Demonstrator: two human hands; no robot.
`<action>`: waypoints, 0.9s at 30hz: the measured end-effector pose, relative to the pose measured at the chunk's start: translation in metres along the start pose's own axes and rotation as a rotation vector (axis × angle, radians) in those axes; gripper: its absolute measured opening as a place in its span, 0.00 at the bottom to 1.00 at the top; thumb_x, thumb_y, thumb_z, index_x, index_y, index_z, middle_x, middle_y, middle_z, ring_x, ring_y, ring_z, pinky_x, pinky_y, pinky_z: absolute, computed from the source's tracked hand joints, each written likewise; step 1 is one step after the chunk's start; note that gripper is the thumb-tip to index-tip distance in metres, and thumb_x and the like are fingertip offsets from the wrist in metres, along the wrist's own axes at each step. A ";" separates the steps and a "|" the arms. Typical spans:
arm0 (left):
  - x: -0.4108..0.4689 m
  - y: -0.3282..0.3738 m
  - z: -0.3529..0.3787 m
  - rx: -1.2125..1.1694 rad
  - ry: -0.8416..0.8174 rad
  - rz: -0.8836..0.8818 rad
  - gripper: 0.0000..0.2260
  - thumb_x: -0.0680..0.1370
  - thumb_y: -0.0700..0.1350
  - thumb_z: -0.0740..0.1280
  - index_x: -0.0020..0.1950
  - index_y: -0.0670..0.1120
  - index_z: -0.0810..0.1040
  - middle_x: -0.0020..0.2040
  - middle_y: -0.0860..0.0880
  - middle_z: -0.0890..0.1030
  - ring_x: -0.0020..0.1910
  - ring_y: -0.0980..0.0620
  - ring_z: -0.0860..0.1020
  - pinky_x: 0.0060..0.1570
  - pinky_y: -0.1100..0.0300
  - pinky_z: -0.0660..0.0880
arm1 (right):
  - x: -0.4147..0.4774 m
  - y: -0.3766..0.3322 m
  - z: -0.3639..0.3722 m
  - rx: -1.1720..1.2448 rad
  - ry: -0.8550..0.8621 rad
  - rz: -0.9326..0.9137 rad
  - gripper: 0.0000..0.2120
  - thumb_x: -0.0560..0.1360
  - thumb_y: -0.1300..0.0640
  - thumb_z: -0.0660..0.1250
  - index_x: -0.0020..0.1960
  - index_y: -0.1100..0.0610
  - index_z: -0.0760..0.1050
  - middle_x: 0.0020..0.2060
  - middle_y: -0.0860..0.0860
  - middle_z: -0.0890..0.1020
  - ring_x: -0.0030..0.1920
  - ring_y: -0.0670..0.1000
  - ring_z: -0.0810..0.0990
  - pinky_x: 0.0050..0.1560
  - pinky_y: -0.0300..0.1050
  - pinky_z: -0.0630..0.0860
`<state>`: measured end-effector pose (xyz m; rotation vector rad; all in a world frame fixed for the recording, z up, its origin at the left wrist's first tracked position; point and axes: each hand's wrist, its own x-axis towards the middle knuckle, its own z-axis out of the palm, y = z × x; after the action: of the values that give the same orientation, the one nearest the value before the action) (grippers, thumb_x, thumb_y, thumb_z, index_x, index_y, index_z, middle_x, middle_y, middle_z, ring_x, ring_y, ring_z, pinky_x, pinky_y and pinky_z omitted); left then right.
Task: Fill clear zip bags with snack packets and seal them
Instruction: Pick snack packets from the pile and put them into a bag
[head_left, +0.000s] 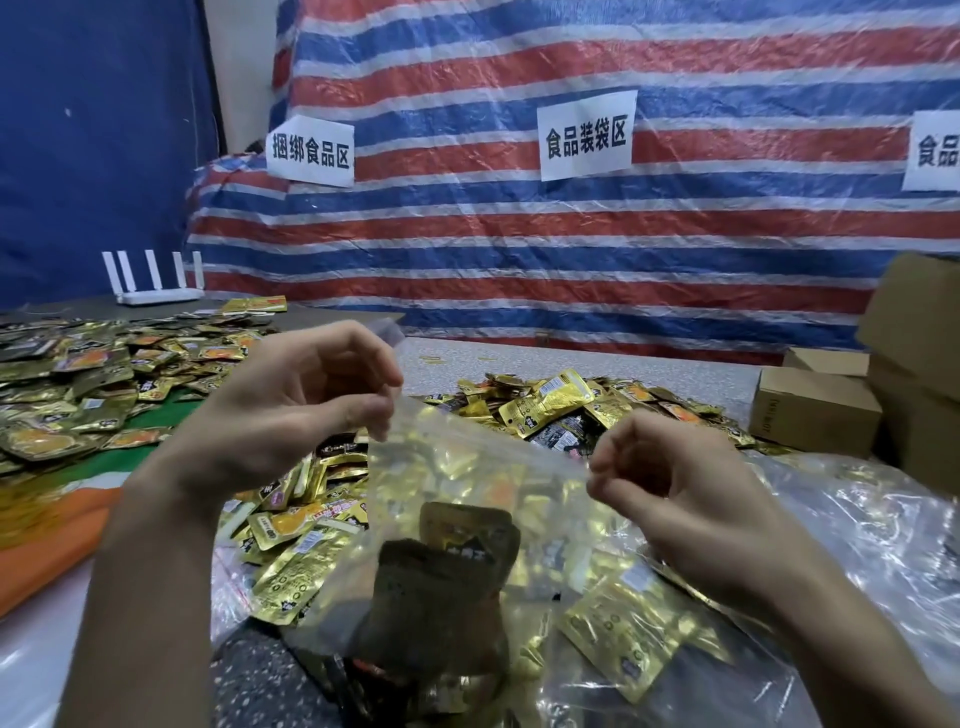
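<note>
Head view: bag (467, 483) mouth (packets (447, 571) inside) runs left to right, left hand (306, 395) and right hand (670, 483) pinching its ends.

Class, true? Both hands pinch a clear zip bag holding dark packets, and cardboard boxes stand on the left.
No: the head view shows the cardboard boxes on the right. The left hand and right hand do pinch the clear zip bag holding dark packets.
</note>
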<state>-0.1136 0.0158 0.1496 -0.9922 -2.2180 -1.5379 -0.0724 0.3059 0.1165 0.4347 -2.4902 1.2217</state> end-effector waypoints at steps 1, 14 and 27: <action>-0.002 0.002 -0.001 -0.042 0.006 0.002 0.10 0.69 0.33 0.69 0.49 0.36 0.77 0.44 0.35 0.79 0.44 0.38 0.81 0.46 0.55 0.82 | 0.000 -0.001 0.000 0.010 0.032 -0.029 0.12 0.74 0.67 0.72 0.42 0.50 0.77 0.38 0.48 0.83 0.39 0.48 0.82 0.46 0.56 0.79; 0.003 0.034 0.057 0.019 -0.180 0.092 0.12 0.73 0.30 0.70 0.42 0.47 0.74 0.39 0.49 0.81 0.39 0.54 0.80 0.43 0.61 0.78 | -0.016 -0.040 0.028 -0.152 0.029 -0.271 0.11 0.73 0.53 0.74 0.55 0.47 0.80 0.49 0.38 0.82 0.53 0.36 0.78 0.55 0.32 0.72; -0.007 0.039 0.040 0.121 -0.271 0.057 0.05 0.75 0.40 0.74 0.45 0.44 0.79 0.40 0.47 0.82 0.39 0.53 0.81 0.41 0.58 0.79 | -0.016 -0.039 0.030 0.107 0.022 -0.259 0.04 0.71 0.59 0.77 0.38 0.53 0.85 0.34 0.43 0.84 0.38 0.45 0.83 0.41 0.40 0.77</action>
<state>-0.0768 0.0576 0.1573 -1.2785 -2.4039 -1.2923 -0.0466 0.2610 0.1196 0.7414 -2.2705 1.2478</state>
